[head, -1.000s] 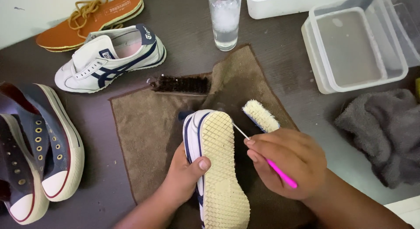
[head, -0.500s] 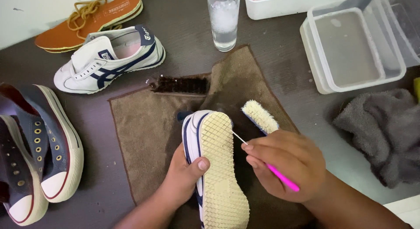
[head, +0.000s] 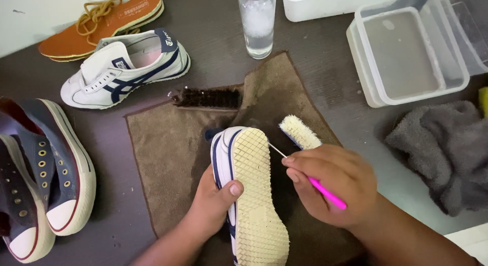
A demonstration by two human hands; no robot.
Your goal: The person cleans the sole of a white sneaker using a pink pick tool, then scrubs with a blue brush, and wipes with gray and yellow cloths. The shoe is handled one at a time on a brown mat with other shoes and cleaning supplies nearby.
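Observation:
My left hand (head: 213, 202) grips a white sneaker with navy stripes (head: 251, 190), turned on its side so the cream waffle sole faces up. My right hand (head: 330, 184) holds a thin pick with a pink handle (head: 325, 192); its metal tip touches the sole's right edge near the toe. A pale-bristled brush (head: 300, 132) lies just beyond my right hand. All of this rests over a brown towel (head: 173, 154).
A dark-bristled brush (head: 207, 98) lies at the towel's far edge. The matching white sneaker (head: 124, 68), an orange shoe (head: 101, 17) and two navy canvas shoes (head: 43, 169) sit left. A clear bottle (head: 257, 22), nested plastic tubs (head: 409, 47) and a grey cloth (head: 447, 149) lie far and right.
The whole view has shifted slightly; my right hand with the pick has edged up and left along the sole's edge. My left hand keeps the same grip.

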